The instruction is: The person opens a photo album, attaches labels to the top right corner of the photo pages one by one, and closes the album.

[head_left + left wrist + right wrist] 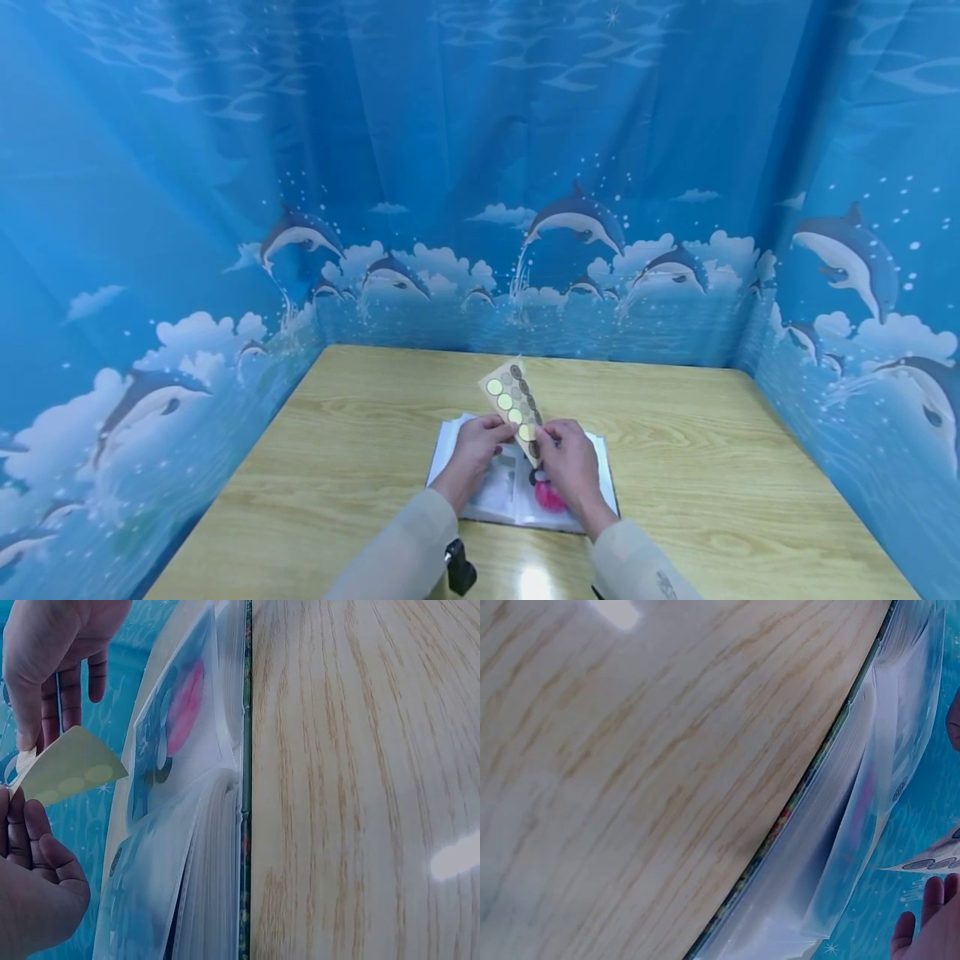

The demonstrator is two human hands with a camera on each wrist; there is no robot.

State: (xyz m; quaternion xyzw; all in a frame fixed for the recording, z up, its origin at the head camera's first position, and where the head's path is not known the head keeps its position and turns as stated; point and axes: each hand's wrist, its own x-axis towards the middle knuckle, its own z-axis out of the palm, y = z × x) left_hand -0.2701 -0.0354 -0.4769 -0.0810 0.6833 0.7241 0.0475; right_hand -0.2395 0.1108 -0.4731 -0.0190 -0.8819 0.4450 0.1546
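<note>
A sheet of round stickers (501, 398) is held tilted up over an open album (516, 510). Yellow circles run down one side of it and dark-ringed ones down the other. My left hand (472, 452) pinches its left edge between thumb and fingers. On the lower right, my right hand (573, 467) grips the sheet with its thumb in front. The left wrist view shows the pale back of the sticker sheet (71, 769) bent between both hands. Below them, the album's clear pocket pages (154, 877) lie spread. A pink picture (550, 497) shows on the right page, partly behind my right hand.
The album lies on a wood-grain table (337, 467) near its front edge. Blue curtains (450, 167) printed with dolphins surround the table at the back and sides. A black device (459, 571) sits at my left sleeve.
</note>
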